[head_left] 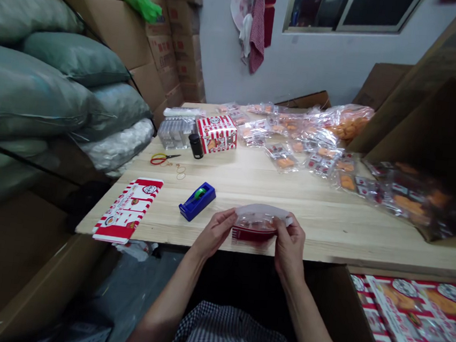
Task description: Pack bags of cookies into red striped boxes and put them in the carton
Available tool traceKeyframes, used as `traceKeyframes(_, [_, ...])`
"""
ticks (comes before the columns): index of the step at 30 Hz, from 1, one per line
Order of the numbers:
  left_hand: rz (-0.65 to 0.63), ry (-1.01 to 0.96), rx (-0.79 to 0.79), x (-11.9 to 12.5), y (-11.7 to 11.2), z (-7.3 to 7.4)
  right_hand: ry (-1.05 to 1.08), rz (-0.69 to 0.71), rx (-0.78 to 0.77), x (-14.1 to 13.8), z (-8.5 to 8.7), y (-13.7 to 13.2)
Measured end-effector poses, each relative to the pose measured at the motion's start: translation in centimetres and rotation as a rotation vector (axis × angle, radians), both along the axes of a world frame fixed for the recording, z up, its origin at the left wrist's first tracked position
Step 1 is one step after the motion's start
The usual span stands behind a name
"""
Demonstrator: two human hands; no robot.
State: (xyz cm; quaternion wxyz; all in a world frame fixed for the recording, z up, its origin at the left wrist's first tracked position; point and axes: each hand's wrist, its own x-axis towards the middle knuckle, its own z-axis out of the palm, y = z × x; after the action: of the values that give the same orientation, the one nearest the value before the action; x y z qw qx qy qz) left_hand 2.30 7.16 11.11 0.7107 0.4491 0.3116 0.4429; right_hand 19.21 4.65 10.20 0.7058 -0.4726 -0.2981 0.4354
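Both my hands hold a small red-and-white striped box with a clear plastic tray (261,221) on top, at the near edge of the wooden table (328,218). My left hand (217,230) pinches its left end, fingers closed on it. My right hand (289,241) grips its right end the same way. A blue tape dispenser (197,201) lies just left of my left hand. A flat unfolded striped carton (128,209) rests at the table's left corner.
An assembled striped box (217,133), a black cylinder (196,146), clear trays (175,131), scissors (163,158) and rubber bands (180,172) sit far left. Several snack packets (307,141) cover the far right. Sacks and cartons (59,85) stand left; printed cartons (410,323) lie lower right.
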Motion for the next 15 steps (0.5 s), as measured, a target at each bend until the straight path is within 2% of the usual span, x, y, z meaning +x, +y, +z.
traceKeyframes(3, [0.030, 0.144, 0.066, 0.2, 0.5, 0.1, 0.018, 0.039, 0.002, 0.2, 0.0, 0.1])
traceKeyframes(6, [0.080, 0.255, 0.150, 0.4, 1.3, 0.1, 0.101, 0.176, 0.027, 1.0, 0.1, 0.0])
traceKeyframes(10, [0.173, 0.267, 0.155, 1.3, 1.7, 0.0, 0.160, 0.333, 0.025, 2.2, 0.5, -0.8])
traceKeyframes(13, [0.242, 0.239, 0.120, 2.2, 0.5, 0.4, 0.151, 0.336, -0.053, 2.3, 1.5, -1.8])
traceKeyframes(15, [0.221, 0.177, 0.037, 2.5, -1.0, 0.8, 0.205, 0.339, -0.130, 2.3, 2.2, -2.8])
